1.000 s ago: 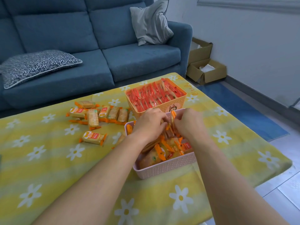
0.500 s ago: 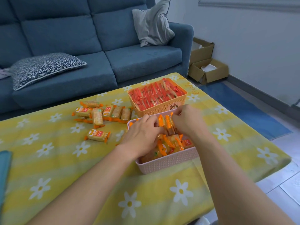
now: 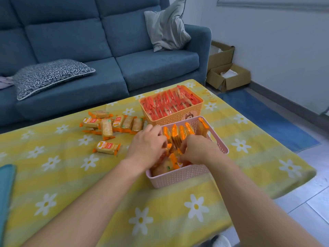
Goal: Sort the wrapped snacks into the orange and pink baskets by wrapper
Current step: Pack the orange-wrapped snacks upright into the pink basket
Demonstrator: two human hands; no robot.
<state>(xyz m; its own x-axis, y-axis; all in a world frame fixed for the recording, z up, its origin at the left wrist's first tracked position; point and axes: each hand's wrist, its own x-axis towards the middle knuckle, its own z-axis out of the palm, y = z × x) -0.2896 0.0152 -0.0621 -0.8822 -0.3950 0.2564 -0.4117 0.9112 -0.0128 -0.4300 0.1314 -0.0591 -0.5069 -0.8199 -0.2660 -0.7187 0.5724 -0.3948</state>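
Note:
The pink basket sits on the yellow flowered tablecloth and holds orange-wrapped snacks, several standing upright in a row at its far end. Both hands are inside it. My left hand has its fingers curled among the wrappers at the basket's left side. My right hand pinches orange-wrapped snacks near the middle. Behind it the orange basket is packed with red-wrapped snacks. Several loose orange-wrapped snacks lie on the cloth to the left, one apart and nearer to me.
A blue sofa with two cushions stands behind the table. Open cardboard boxes sit on the floor at the right by the wall, with a blue rug beside the table. A teal object lies at the left edge.
Both hands have drawn back toward me within the pink basket, from its far end to its middle. More orange-wrapped snacks now stand upright in a row at the far end.

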